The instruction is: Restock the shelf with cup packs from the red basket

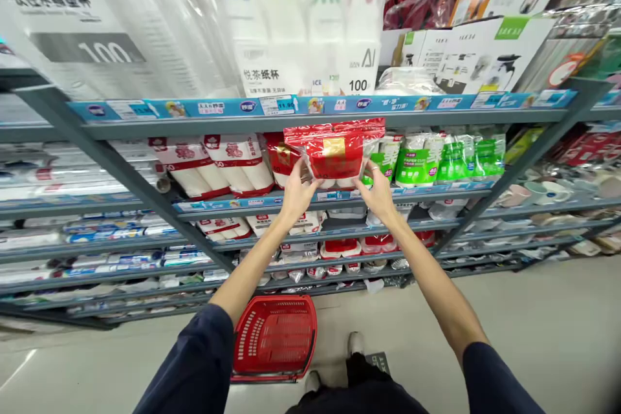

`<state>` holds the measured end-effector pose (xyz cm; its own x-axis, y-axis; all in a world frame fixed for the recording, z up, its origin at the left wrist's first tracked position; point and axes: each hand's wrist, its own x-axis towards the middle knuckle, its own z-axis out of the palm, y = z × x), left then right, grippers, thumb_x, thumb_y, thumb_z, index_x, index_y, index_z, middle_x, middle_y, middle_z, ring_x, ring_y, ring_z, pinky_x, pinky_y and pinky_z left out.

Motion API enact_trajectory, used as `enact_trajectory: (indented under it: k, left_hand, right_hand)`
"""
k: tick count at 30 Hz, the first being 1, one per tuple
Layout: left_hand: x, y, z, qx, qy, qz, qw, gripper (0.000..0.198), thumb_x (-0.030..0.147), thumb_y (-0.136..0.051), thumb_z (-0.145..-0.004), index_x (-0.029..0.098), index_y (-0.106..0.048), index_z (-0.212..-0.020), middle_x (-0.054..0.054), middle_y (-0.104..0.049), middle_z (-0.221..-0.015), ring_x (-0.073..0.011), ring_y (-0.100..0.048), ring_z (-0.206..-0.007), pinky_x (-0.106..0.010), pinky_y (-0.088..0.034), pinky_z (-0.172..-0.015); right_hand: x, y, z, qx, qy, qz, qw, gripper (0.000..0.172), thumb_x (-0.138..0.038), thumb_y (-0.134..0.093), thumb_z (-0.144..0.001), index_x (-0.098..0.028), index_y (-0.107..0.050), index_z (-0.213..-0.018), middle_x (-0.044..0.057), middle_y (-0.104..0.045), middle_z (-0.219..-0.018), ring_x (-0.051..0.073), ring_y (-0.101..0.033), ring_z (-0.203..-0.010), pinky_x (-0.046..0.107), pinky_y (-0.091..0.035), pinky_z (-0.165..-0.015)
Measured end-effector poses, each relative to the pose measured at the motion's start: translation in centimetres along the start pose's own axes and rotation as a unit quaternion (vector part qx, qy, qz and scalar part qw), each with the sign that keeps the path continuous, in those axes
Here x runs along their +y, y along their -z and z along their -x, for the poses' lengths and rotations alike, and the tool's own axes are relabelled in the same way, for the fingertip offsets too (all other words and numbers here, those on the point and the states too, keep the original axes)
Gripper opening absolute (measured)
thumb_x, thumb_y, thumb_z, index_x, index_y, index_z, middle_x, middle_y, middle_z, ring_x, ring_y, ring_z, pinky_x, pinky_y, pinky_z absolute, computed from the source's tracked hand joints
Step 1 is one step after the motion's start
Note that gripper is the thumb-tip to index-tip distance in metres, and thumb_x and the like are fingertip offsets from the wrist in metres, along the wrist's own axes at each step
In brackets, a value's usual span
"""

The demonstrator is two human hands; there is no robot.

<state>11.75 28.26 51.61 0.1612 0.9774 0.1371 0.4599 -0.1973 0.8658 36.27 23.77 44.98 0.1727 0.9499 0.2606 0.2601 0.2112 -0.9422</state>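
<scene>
Nearest the body, dark sleeves run out to two bare forearms, and a red plastic shopping basket (pixel 275 336) sits on the floor below the red plastic-wrapped pack (pixel 334 152), beside the person's feet. The left hand (pixel 297 193) and right hand (pixel 378 191) hold that pack up at its lower left and right edges, just in front of the shelf. Each grip is closed on the pack, with the fingers pinching its film from both sides. The pack looks light and soft, and its glossy wrap may slip and crumple, so the firmer hold seems to be on the filled body rather than the loose top.

Left of the pack stand red-banded white rolls (pixel 237 165); to its right are green-and-white paper cup packs (pixel 417 165), all on grey steel shelving (pixel 121 168). Above the pack hang clear bagged cups (pixel 310 19), with boxed appliances (pixel 478 55) higher to its right.
</scene>
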Motion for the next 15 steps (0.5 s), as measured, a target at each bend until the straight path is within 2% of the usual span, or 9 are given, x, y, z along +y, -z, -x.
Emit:
enact_trajectory:
  k: [4, 8, 11, 15]
  left_hand:
    - [-3.0, -2.2, 0.2, 0.049, 0.061, -0.004, 0.997, 0.064, 0.042, -0.088, -0.086, 0.020, -0.049, -0.132, -0.020, -0.073, -0.135, -0.0303, -0.076, -0.123, -0.051, -0.065, -0.108]
    - [-5.4, -3.5, 0.7, 0.086, 0.088, -0.030, 0.992, 0.066, 0.052, -0.086, -0.088, 0.019, -0.054, -0.136, -0.020, -0.072, -0.137, -0.0316, -0.075, -0.127, -0.052, -0.066, -0.108]
    - [-6.2, -4.0, 0.6, 0.096, 0.085, -0.059, 0.990, 0.061, 0.054, -0.082, -0.091, 0.015, -0.063, -0.133, -0.021, -0.069, -0.139, -0.0333, -0.073, -0.129, -0.052, -0.066, -0.108]
    - [-6.9, -4.6, 0.3, 0.105, 0.071, -0.114, 0.985, 0.053, 0.049, -0.080, -0.094, 0.013, -0.069, -0.131, -0.020, -0.061, -0.141, -0.0301, -0.073, -0.124, -0.046, -0.069, -0.103]
  right_hand:
    - [4.8, -1.5, -1.0, -0.028, 0.014, -0.016, 0.999, 0.060, -0.040, -0.068, -0.100, -0.015, -0.055, -0.153, 0.022, -0.063, -0.152, 0.033, -0.066, -0.138, 0.053, -0.056, -0.120]
    - [8.1, -3.3, -1.2, -0.071, -0.017, 0.001, 0.997, 0.066, -0.039, -0.070, -0.101, -0.013, -0.051, -0.159, 0.023, -0.063, -0.152, 0.034, -0.066, -0.138, 0.053, -0.057, -0.119]
    - [9.2, -4.4, -1.1, -0.077, -0.071, 0.009, 0.994, 0.071, -0.039, -0.067, -0.104, -0.011, -0.042, -0.164, 0.026, -0.065, -0.148, 0.035, -0.069, -0.133, 0.055, -0.059, -0.115]
    - [8.6, -4.4, -0.5, -0.052, -0.053, 0.059, 0.996, 0.069, -0.042, -0.059, -0.108, -0.008, -0.039, -0.165, 0.028, -0.060, -0.154, 0.036, -0.062, -0.143, 0.055, -0.056, -0.119]
